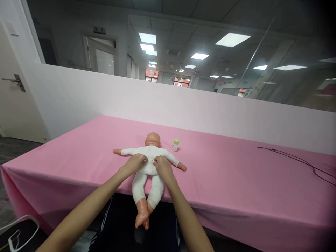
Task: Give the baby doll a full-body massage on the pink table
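Note:
A baby doll point(150, 168) with a white cloth body and plastic head, hands and feet lies on the table. The back of its head is toward me, its arms are spread wide, and its crossed feet hang over the near edge. My left hand point(137, 162) rests on the left of the doll's back, with curled fingers pinching the cloth. On the right of the back, my right hand point(163, 166) has its fingers closed on the cloth too. A small bottle point(175, 145) with a green cap stands upright beyond the doll's right-hand arm.
A pink cloth point(231, 175) covers the table. Thin black cords point(296, 159) lie at the right. Behind the table runs a white wall point(183, 105) with a glass panel above it. A door point(18, 84) is at the left, and a white cable point(19, 224) shows lower left.

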The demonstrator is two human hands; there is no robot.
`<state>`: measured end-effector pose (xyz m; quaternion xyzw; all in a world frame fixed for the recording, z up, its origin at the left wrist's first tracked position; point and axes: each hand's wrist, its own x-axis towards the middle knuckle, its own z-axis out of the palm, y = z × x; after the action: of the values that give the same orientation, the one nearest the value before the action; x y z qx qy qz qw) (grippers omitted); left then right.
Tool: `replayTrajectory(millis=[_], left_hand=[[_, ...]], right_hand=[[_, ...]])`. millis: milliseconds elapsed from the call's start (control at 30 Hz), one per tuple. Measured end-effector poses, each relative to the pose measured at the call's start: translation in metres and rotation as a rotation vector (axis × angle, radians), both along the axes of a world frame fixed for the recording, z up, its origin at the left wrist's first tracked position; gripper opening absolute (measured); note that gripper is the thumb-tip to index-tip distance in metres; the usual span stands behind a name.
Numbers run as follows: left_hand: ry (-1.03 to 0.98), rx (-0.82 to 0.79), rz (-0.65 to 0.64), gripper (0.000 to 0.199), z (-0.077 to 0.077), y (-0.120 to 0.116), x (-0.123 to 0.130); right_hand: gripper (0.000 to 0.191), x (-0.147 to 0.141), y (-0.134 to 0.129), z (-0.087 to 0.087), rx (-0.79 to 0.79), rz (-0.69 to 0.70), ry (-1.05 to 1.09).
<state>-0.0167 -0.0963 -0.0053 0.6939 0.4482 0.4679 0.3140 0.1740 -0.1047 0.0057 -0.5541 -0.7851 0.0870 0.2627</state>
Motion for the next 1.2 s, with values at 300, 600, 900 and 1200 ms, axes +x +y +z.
replayTrajectory(millis=[300, 600, 900, 1200], left_hand=[[0.279, 0.099, 0.166, 0.041, -0.013, -0.006, 0.018], [0.519, 0.093, 0.178, 0.025, -0.024, -0.05, 0.005], [0.198, 0.039, -0.014, 0.029, 0.005, -0.012, -0.013], [-0.02, -0.094, 0.383, 0.09, 0.01, 0.084, 0.036]], right_hand=[[0.027, -0.012, -0.003, -0.013, 0.016, -0.092, -0.209], [0.019, 0.002, -0.039, -0.025, 0.064, -0.018, -0.051], [0.038, 0.039, -0.001, -0.032, -0.048, -0.053, 0.6], [0.059, 0.026, 0.039, -0.029, -0.478, 0.179, 0.991]])
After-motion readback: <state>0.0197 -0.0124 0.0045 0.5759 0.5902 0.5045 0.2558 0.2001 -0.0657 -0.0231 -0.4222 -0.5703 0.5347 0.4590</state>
